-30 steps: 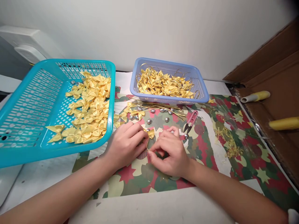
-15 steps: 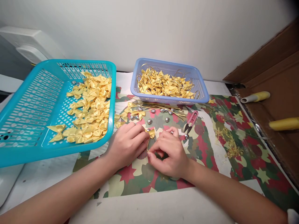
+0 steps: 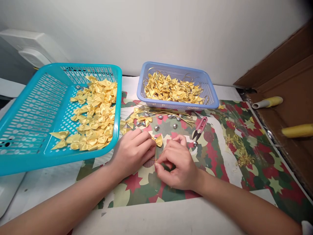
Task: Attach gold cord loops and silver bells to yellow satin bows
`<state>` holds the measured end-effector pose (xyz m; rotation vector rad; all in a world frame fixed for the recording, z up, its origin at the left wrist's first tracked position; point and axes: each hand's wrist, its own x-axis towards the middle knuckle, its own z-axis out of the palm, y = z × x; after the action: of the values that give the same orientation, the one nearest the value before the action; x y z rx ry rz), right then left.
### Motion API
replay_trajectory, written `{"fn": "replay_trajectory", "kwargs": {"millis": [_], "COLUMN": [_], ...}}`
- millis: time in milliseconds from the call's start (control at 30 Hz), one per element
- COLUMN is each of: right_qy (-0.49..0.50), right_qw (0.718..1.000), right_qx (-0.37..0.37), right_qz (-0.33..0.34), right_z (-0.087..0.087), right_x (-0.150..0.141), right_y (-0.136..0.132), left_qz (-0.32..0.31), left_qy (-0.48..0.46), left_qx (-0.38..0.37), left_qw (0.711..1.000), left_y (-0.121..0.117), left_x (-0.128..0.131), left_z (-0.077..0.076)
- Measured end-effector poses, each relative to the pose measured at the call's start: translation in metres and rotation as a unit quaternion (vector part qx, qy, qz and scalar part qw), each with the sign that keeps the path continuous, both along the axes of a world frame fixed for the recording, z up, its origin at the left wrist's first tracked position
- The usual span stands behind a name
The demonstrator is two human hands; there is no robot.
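My left hand point(image 3: 135, 150) is closed, its fingertips pinching a yellow ribbon bow point(image 3: 158, 141) that shows partly beyond them. A thin gold cord point(image 3: 156, 155) runs from the bow down to my right hand point(image 3: 177, 160), which pinches it between thumb and index finger. Part of the cord curves in a loop between the hands. Just beyond the fingers lie silver bells point(image 3: 156, 128), loose yellow bows point(image 3: 147, 120) and a bundle of gold cords point(image 3: 168, 112). Pink thread snips point(image 3: 201, 127) rest past my right hand, blades toward me, near another bell.
At the left stands a large turquoise basket point(image 3: 119, 107) with many yellow bows. A blue-violet basket point(image 3: 178, 105) at the back holds bows with gold cord loops. Gold cord scraps point(image 3: 241, 151) lie on the patterned sheet point(image 3: 133, 195) at right, beside a brown cardboard box point(image 3: 283, 81).
My right hand has drawn slightly down toward me, and the cord between the hands is now straighter. The bow stays at my left fingertips.
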<state>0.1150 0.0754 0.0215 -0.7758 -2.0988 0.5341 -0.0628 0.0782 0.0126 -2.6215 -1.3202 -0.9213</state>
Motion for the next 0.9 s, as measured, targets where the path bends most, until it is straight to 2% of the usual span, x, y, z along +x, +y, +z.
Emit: {"fn": "replay_trajectory", "kwargs": {"millis": [433,633,900], "right_qy": [-0.008,0.001,0.0], "right_qw": [1.0,1.0,0.999], "right_qx": [-0.001,-0.008,-0.012], "right_qz": [0.004,-0.017,-0.041], "right_z": [0.0,0.001,-0.0009], "right_x": [-0.0002,-0.0003,-0.0012], "right_y": [-0.0005,-0.0006,-0.0002], "left_qz": [0.009,0.017,-0.003], "left_qy": [-0.002,-0.014,-0.009], "left_qx": [-0.018,-0.022,-0.017], "left_qw": [1.0,1.0,1.0], "left_y": [-0.0002,0.0011,-0.0007], "left_x": [0.0002,0.001,-0.0006], "left_z": [0.0019,0.0008,0.0015]}}
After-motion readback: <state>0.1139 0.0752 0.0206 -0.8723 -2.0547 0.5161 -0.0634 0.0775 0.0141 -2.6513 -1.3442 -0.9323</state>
